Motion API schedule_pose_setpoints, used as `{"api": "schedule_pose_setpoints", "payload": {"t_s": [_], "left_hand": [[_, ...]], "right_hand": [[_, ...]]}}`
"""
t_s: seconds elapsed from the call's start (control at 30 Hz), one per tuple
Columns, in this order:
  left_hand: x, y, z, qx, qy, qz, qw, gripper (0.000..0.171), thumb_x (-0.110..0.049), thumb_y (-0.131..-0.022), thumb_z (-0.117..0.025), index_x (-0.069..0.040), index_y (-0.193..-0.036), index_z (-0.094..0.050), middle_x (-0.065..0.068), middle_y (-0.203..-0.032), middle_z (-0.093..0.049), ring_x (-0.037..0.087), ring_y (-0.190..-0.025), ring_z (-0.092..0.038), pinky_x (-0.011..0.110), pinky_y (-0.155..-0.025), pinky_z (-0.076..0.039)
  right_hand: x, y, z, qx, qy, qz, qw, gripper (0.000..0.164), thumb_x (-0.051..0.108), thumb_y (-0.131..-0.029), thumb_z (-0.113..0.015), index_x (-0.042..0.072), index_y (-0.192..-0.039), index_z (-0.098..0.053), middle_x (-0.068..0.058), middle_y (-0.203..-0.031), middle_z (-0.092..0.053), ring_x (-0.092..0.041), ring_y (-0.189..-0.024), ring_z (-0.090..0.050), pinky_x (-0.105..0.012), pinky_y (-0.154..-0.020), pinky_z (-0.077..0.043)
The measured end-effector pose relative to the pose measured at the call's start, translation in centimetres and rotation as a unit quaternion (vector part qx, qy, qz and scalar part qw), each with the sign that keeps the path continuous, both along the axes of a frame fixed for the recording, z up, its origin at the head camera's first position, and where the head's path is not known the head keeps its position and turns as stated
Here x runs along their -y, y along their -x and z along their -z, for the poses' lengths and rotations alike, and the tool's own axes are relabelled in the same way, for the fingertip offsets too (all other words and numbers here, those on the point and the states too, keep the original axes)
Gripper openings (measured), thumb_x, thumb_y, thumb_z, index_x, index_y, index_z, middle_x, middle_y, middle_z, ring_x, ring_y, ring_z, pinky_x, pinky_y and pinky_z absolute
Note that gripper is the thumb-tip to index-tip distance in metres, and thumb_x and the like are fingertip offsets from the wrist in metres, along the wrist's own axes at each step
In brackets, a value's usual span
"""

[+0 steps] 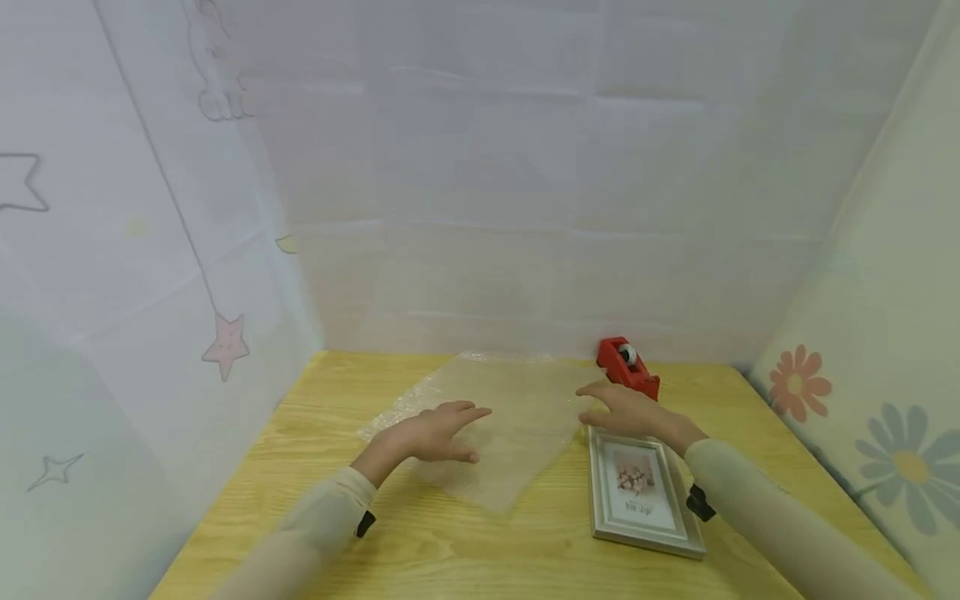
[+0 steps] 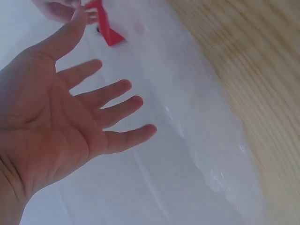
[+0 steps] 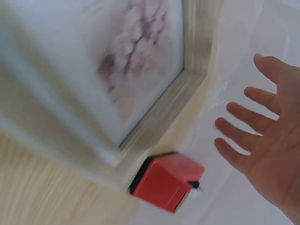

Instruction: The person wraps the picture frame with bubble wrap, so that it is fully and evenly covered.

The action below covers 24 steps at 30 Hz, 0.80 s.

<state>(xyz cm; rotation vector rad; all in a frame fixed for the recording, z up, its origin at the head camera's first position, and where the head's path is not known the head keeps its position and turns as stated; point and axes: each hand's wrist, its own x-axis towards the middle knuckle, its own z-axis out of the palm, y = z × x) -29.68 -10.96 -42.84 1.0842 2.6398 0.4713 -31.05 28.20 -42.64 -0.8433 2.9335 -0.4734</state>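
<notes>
A sheet of clear bubble wrap (image 1: 517, 442) lies spread on the wooden table, one corner pointing toward the person. Over its left part hovers my left hand (image 1: 437, 431), fingers spread and holding nothing; the left wrist view shows its palm (image 2: 51, 117). My right hand (image 1: 626, 410) is above the sheet's right edge, by the top of a picture frame (image 1: 678, 533), fingers extended and apart. The silvery frame lies face up with a pink flower print, partly covered by the right forearm. Its corner looms large in the right wrist view, beside the right hand (image 3: 272, 126).
A red tape dispenser (image 1: 630, 367) with a roll of tape stands at the back right, just beyond the right hand. The wooden table (image 1: 300, 500) is bounded by a pale hanging sheet behind and patterned sheets at both sides.
</notes>
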Motion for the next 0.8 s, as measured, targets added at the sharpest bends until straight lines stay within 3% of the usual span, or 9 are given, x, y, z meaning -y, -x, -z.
{"api": "schedule_pose_setpoints", "payload": {"t_s": [0.17,0.3,0.37,0.47,0.6,0.8], "left_hand": [[-1.6,-1.6,-1.4,-0.009,-0.065,0.008,0.9978,0.073,-0.04,-0.102,-0.063,-0.017,-0.162,-0.029,0.011,-0.155,-0.043,0.031,-0.139,-0.044,0.048,-0.106,-0.041],[-3.5,-2.7,-2.0,-0.009,-0.109,-0.002,0.994,0.062,-0.034,-0.104,-0.062,-0.013,-0.157,-0.039,0.011,-0.134,-0.06,0.025,-0.11,-0.064,0.039,-0.088,-0.053],[-4.8,-3.2,-2.0,-0.004,-0.133,-0.014,0.991,0.055,-0.032,-0.104,-0.062,-0.013,-0.153,-0.045,0.009,-0.124,-0.065,0.018,-0.097,-0.067,0.034,-0.079,-0.054],[-7.2,-3.7,-1.8,-0.001,-0.157,-0.032,0.987,0.047,-0.032,-0.105,-0.06,-0.011,-0.147,-0.052,0.007,-0.114,-0.068,0.01,-0.085,-0.065,0.03,-0.073,-0.054],[-10.7,-4.8,-1.2,0.01,-0.154,-0.047,0.9869,0.045,-0.031,-0.105,-0.061,-0.006,-0.141,-0.056,0.005,-0.105,-0.069,0.008,-0.078,-0.063,0.028,-0.068,-0.053],[-14.5,-6.3,0.4,0.072,-0.155,-0.051,0.984,0.052,-0.025,-0.099,-0.069,0.001,-0.141,-0.054,0.0,-0.088,-0.067,0.007,-0.065,-0.06,0.025,-0.059,-0.05]], "right_hand": [[-2.1,-1.3,-0.7,-0.086,0.025,0.0,0.996,0.045,0.035,-0.102,-0.065,0.007,-0.137,-0.063,-0.013,-0.138,-0.06,-0.036,-0.128,-0.055,-0.057,-0.1,-0.045],[-3.6,-3.4,-0.8,-0.112,0.038,0.029,0.993,0.046,0.033,-0.101,-0.068,0.004,-0.135,-0.064,-0.013,-0.134,-0.063,-0.036,-0.122,-0.059,-0.058,-0.097,-0.046],[-4.4,-4.8,-0.8,-0.111,0.038,0.047,0.992,0.046,0.034,-0.101,-0.067,0.003,-0.135,-0.064,-0.015,-0.133,-0.063,-0.037,-0.119,-0.06,-0.059,-0.094,-0.047],[-5.6,-6.8,-0.8,-0.091,0.049,0.075,0.992,0.049,0.037,-0.101,-0.065,0.003,-0.137,-0.062,-0.018,-0.134,-0.061,-0.04,-0.118,-0.059,-0.06,-0.091,-0.048],[-7.4,-9.8,-0.8,-0.042,0.054,0.097,0.993,0.053,0.038,-0.103,-0.063,0.001,-0.141,-0.057,-0.021,-0.135,-0.056,-0.038,-0.111,-0.061,-0.056,-0.085,-0.052],[-9.2,-12.9,-0.7,0.064,0.078,0.123,0.987,0.07,0.029,-0.1,-0.068,-0.012,-0.148,-0.038,-0.024,-0.113,-0.056,-0.028,-0.086,-0.064,-0.042,-0.068,-0.054]]}}
